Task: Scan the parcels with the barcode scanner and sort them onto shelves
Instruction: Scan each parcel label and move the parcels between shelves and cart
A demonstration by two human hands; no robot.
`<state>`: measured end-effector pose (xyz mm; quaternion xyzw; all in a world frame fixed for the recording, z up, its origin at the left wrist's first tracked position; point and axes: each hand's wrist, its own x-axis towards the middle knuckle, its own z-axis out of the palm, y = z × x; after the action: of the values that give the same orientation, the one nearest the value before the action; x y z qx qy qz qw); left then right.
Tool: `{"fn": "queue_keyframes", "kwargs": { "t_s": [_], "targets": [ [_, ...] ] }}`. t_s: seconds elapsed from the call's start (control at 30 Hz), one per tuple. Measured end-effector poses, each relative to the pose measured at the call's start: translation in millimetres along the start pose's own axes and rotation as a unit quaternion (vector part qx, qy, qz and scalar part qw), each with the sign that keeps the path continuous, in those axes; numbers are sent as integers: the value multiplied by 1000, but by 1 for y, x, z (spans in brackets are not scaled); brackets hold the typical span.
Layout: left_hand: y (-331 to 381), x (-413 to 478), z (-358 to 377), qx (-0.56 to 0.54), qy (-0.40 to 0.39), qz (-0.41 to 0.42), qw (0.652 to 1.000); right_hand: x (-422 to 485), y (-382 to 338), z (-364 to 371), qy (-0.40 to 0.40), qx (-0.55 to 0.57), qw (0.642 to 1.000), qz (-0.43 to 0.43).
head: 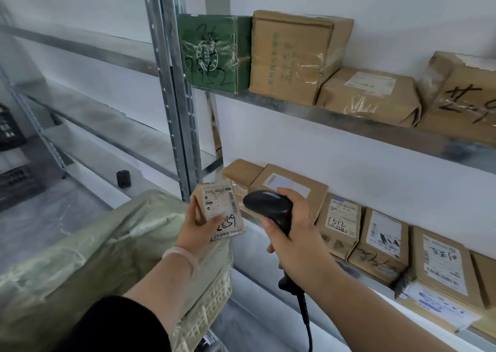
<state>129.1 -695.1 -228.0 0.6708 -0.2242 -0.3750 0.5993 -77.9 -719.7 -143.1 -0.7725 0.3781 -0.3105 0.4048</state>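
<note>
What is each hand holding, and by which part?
The left hand holds the small parcel by its lower left side; the right hand grips the barcode scanner by its handle.

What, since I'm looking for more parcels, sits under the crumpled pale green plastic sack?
A cream plastic lattice crate shows beneath the crumpled pale green plastic sack. The sack covers the crate's inside, so its contents cannot be seen.
</note>
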Motion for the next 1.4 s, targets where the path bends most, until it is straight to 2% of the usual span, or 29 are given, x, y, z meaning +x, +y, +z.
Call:
{"fn": "queue_keyframes", "kwargs": {
  "t_s": [0.23, 0.37, 0.67, 0.87, 1.07, 1.2, 1.4],
  "targets": [
    [-38, 8, -83, 89, 160, -142, 973, 7, 5, 41, -61, 9, 998, -18],
    [-47, 3, -107, 147, 201, -183, 951, 10, 4, 67, -99, 12, 995, -28],
    [-59, -5, -156, 189, 238, -203, 931, 29, -15, 140, -189, 6, 981, -47],
    [-71, -15, -185, 185, 258, -209, 925, 41, -20, 189, -212, -38, 974, -65],
    [-83, -21, -216, 203, 270, -223, 914, 47, -22, 227, -255, -19, 966, -43],
    [-90, -25, -232, 209, 277, -248, 905, 46, -23, 250, -278, -49, 958, -50],
    [-97, -30, -251, 199, 266, -242, 911, 43, -17, 274, -296, -29, 954, -37]
  ]
}}
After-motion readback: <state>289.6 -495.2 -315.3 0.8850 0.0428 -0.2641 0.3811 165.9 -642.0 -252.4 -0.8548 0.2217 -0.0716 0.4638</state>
